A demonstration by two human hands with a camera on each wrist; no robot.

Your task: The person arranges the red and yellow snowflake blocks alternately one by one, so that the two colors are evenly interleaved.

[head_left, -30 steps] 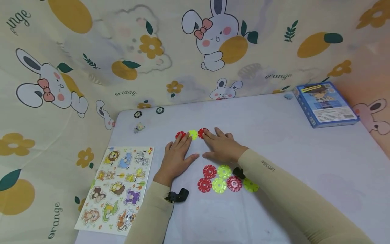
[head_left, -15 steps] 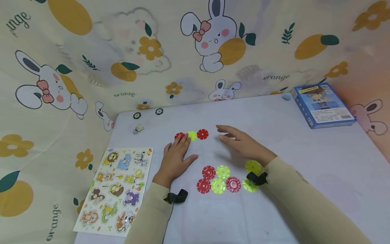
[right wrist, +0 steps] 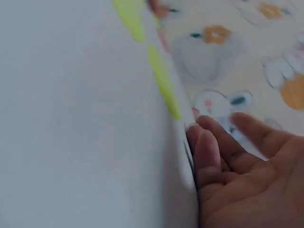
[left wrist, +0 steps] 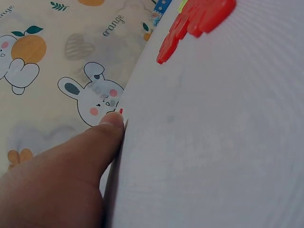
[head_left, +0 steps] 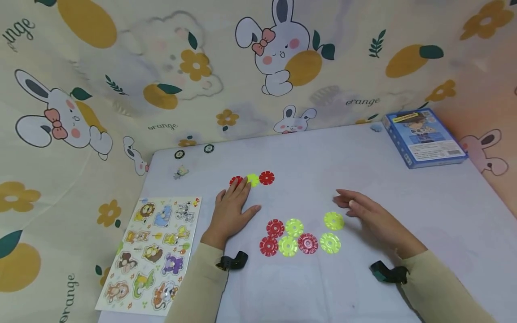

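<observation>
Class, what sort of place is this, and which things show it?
Likely a play area, perhaps for children: a sheet of cartoon animals, colourful notched discs and a rabbit-patterned backdrop suggest it.

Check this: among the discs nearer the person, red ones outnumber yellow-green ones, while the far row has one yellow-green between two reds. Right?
Not quite: in the head view, the nearer group has three red discs and four yellow-green discs, so red is outnumbered. The far row is as you say.
</observation>
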